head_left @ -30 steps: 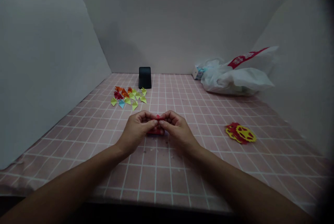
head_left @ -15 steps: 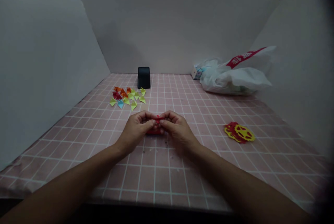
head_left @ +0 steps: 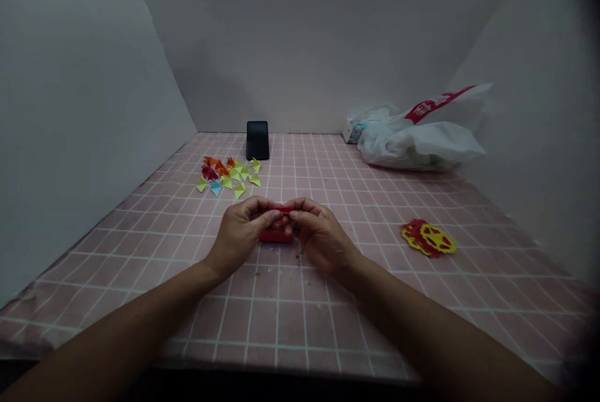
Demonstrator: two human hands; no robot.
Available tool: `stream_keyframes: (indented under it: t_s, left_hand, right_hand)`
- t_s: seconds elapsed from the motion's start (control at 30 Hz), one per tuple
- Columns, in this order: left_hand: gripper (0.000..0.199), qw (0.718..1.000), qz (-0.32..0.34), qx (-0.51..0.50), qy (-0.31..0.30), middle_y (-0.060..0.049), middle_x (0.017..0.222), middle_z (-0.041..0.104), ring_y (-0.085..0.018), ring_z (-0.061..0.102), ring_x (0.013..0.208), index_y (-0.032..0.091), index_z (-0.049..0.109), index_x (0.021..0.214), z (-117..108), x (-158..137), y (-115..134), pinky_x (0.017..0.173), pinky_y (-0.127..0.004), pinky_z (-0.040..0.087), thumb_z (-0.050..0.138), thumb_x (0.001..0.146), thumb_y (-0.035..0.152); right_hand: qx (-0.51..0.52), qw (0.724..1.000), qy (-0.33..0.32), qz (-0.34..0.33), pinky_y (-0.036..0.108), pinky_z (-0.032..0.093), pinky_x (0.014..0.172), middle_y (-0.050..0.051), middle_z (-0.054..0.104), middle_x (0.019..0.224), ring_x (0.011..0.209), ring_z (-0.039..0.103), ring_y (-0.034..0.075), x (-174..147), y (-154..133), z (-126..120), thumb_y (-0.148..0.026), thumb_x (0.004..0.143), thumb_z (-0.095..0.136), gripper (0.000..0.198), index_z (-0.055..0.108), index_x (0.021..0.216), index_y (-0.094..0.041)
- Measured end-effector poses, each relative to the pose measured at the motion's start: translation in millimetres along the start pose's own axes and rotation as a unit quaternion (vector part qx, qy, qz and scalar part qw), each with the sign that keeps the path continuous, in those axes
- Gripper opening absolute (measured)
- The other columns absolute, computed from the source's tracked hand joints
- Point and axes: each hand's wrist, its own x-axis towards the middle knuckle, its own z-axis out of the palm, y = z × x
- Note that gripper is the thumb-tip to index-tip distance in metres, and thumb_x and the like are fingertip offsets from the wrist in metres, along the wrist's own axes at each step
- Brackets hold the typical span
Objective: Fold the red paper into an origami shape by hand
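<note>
A small piece of folded red paper (head_left: 284, 209) is pinched between my two hands, above the middle of the table. My left hand (head_left: 239, 227) grips its left side between thumb and forefinger. From the other side, my right hand (head_left: 323, 233) holds it the same way, its lower fingers slightly blurred. Much of the paper is hidden by my fingertips. Right beneath it on the cloth lies a flat red thing (head_left: 276, 237), partly covered by my hands, whose kind I cannot make out.
Several small folded paper figures (head_left: 225, 182) in yellow, orange, red and blue lie at the back left. Behind them a black phone (head_left: 257, 140) stands tilted. Red and yellow cut-out discs (head_left: 438, 238) lie to the right. A white plastic bag (head_left: 417, 142) sits beside a small box (head_left: 351, 130).
My fingertips have shifted on the red paper, and a wider strip of it shows between them. More of the red thing below is visible. The view has moved very slightly.
</note>
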Motion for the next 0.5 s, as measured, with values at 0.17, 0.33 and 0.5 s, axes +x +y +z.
stream_keyframes:
  t_s: [0.17, 0.33, 0.5]
  left_hand:
    - [0.009, 1.000, 0.013, -0.009, 0.009, -0.001, 0.074, 0.072, -0.013, 0.068, 0.068, 0.016, 0.072, 0.080, -0.4, -0.1, 1.8, 0.067, -0.024, 0.057, 0.075, 0.079, 0.025]
    - [0.011, 1.000, 0.000, -0.023, 0.009, -0.001, 0.074, 0.073, -0.014, 0.069, 0.068, 0.016, 0.072, 0.081, -0.7, -0.8, 0.8, 0.069, -0.025, 0.057, 0.076, 0.079, 0.026]
    - [0.010, 1.000, 0.004, -0.007, 0.009, 0.000, 0.071, 0.071, -0.013, 0.067, 0.066, 0.016, 0.073, 0.080, -2.1, 0.0, -0.9, 0.066, -0.024, 0.056, 0.076, 0.078, 0.026]
  right_hand:
    - [-0.037, 0.999, -0.016, -0.025, 0.028, 0.054, 0.069, 0.000, 0.074, 0.077, 0.067, 0.068, 0.013, -0.5, 1.0, 0.5, -0.021, 0.071, 0.078, 0.020, 0.066, 0.086, -0.021]
    - [-0.047, 0.998, -0.013, -0.043, 0.028, 0.054, 0.069, 0.000, 0.073, 0.078, 0.069, 0.068, 0.013, -1.0, 3.3, 0.3, -0.024, 0.071, 0.079, 0.020, 0.067, 0.086, -0.021]
    - [-0.133, 0.987, 0.015, -0.086, 0.030, 0.052, 0.072, -0.001, 0.069, 0.081, 0.074, 0.065, 0.015, -1.7, 1.9, 0.7, -0.028, 0.074, 0.078, 0.015, 0.067, 0.083, -0.022]
